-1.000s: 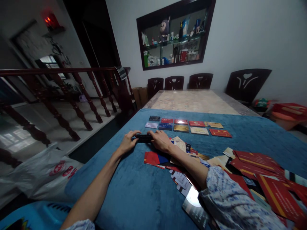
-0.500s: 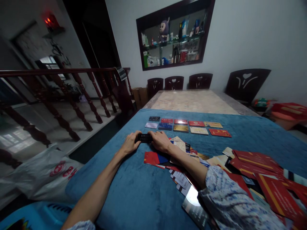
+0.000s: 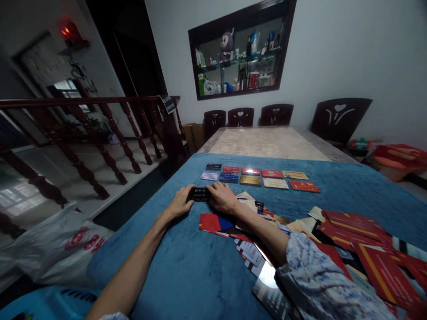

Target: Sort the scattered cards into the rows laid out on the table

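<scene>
My left hand (image 3: 179, 203) and my right hand (image 3: 223, 196) pinch the two ends of a black card (image 3: 199, 194) just above the blue cloth (image 3: 187, 262). Two short rows of cards (image 3: 258, 176) lie flat beyond my hands. A loose pile of red, white and blue cards (image 3: 300, 235) spreads under and to the right of my right forearm.
The bare stone tabletop (image 3: 267, 142) continues past the cloth, with dark chairs (image 3: 276, 114) behind it. A wooden stair railing (image 3: 100, 133) runs along the left. A white plastic bag (image 3: 56, 249) and a blue stool (image 3: 43, 302) sit at the lower left. A wall cabinet (image 3: 238, 51) hangs ahead.
Both hands stay on the black card, which has tilted up slightly so its face shows; the view has shifted a little.
</scene>
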Available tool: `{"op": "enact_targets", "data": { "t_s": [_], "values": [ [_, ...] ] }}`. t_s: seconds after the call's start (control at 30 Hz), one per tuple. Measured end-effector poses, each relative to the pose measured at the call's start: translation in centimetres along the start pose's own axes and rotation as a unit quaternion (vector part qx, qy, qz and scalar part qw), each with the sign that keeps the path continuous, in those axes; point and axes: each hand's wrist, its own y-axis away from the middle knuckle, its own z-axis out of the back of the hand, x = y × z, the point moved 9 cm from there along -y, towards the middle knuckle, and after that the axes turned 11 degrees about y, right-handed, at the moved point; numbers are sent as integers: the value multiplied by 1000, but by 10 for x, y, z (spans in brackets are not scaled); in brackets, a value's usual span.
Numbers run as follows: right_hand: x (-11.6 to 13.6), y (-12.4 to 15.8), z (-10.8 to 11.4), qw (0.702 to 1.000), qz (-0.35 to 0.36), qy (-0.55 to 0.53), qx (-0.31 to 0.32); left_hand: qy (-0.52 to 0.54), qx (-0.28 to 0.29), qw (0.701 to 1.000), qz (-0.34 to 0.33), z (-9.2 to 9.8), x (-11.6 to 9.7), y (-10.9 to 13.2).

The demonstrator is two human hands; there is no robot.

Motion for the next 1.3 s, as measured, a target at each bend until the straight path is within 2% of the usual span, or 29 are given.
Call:
{"op": "enact_targets", "data": {
  "t_s": [0.4, 0.63, 0.77, 1.03, 1.3],
  "values": [
    [-4, -1, 2, 1000, 1, 31, 5, -40, 7, 999, -14, -2, 1, -2],
    [-6, -4, 8, 999, -9, 48, -5, -104, 48, 993, -6, -4, -11, -6],
    [-7, -7, 9, 999, -15, 46, 10, -126, 63, 990, 6, -2, -16, -10],
    [-23, -14, 14, 997, -32, 48, 59, -104, 82, 991, -5, 0, -16, -34],
    [-45, -27, 20, 996, -38, 49, 69, -108, 111, 988, -8, 1, -10, -63]
  ]
}}
